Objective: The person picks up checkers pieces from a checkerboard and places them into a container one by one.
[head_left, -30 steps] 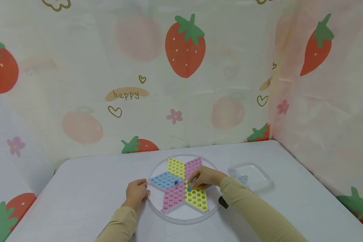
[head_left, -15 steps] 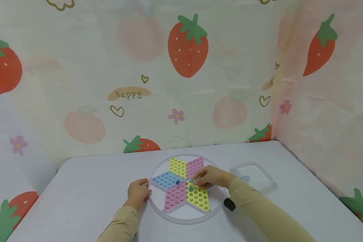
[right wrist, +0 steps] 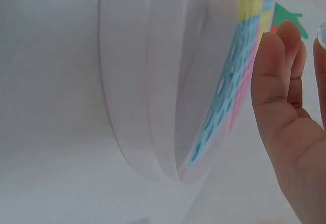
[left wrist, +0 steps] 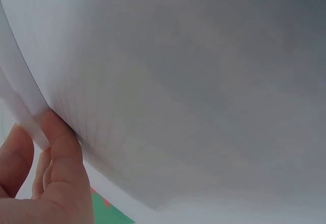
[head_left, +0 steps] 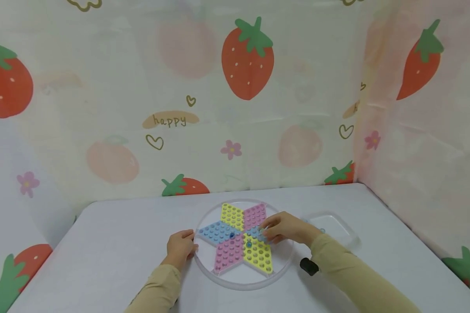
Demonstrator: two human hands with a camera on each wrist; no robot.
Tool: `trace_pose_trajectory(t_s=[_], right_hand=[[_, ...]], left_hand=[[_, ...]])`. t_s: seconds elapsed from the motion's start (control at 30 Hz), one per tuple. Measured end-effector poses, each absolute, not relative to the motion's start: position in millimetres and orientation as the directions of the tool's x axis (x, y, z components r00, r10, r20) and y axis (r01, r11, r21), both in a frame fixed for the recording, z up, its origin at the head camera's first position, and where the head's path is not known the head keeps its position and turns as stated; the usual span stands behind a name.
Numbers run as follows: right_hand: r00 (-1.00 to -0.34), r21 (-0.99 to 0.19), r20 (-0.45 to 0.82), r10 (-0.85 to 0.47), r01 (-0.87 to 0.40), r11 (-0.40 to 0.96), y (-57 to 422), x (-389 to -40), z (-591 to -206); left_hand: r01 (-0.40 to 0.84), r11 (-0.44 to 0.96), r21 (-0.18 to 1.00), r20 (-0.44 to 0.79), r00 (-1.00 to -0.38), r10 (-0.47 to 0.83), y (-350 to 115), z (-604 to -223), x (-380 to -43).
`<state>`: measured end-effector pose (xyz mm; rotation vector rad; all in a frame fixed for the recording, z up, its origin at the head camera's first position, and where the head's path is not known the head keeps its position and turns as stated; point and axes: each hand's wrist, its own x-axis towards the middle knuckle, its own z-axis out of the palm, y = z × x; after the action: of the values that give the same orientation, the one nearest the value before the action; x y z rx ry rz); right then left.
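One clear marble (right wrist: pixel 322 35) sits at the tip of the right grip (head_left: pixel 287 227).

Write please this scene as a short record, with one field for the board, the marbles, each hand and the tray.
Board: round, bearing a yellow, pink and blue star
Marbles on board: dark blue marble near the star's middle; teal marble in the star's near yellow section
Left hand: grips the board's rim at the left
Right hand: above the star's right blue section, pinching a clear marble
Tray: clear, right of the board, partly behind the right arm; contents hard to tell
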<state>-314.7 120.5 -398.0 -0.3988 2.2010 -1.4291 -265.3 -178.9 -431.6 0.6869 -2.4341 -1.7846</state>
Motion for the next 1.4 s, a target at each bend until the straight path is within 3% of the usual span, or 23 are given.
trace_pose_trajectory(t_s=[1.4], right_hand=[[-0.922, -0.951, -0.147, -0.358, 0.032, 0.308, 184.0, -288.6, -372.0]], left_hand=[[-0.336, 0.257, 0.906, -0.225, -0.897, -0.380, -177.5, -430.1, -265.4]])
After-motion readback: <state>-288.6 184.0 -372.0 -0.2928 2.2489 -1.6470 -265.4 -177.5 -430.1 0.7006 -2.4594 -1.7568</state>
